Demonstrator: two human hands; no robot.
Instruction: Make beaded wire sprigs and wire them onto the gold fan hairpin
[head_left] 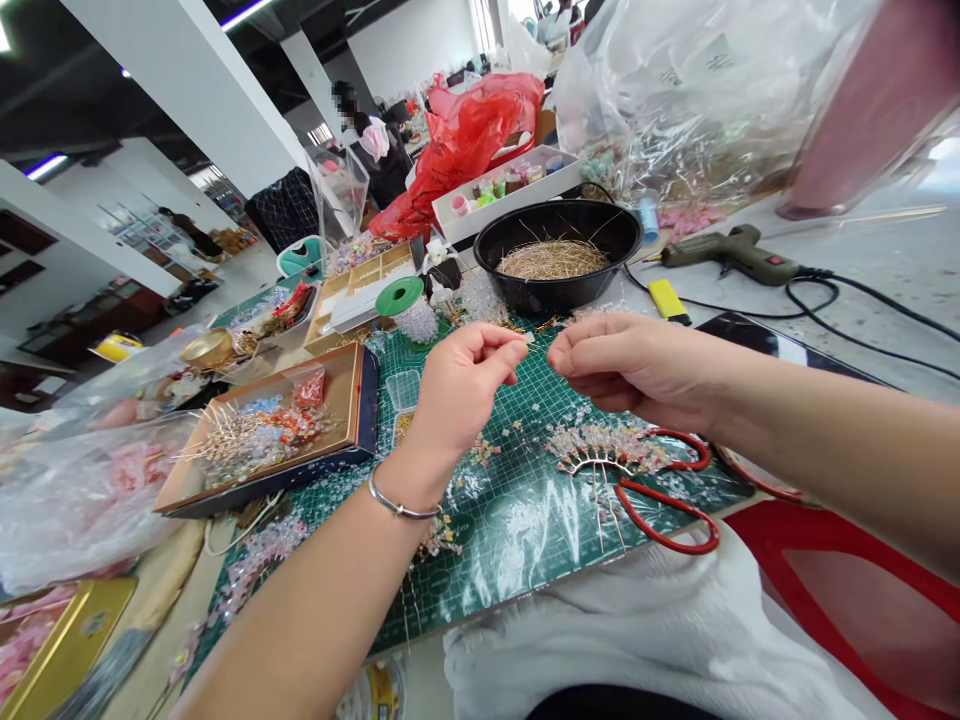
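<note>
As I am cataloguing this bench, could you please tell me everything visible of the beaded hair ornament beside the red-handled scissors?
The beaded hair ornament is a curved spray of small clear and pale pinkish beads, seemingly glass or plastic, along a gold-coloured band. It lies on the green cutting mat, thin metallic prongs extending toward the mat's near edge. Neither the left hand nor the right hand touches it. Its right end overlaps the red-handled scissors in the view; contact is unclear.

Craft workshop, seemingly: glue gun point(736, 256)

Pale pc. point(529, 338) (v. small, shape unclear) at tips of L fingers point(513, 353)
</note>
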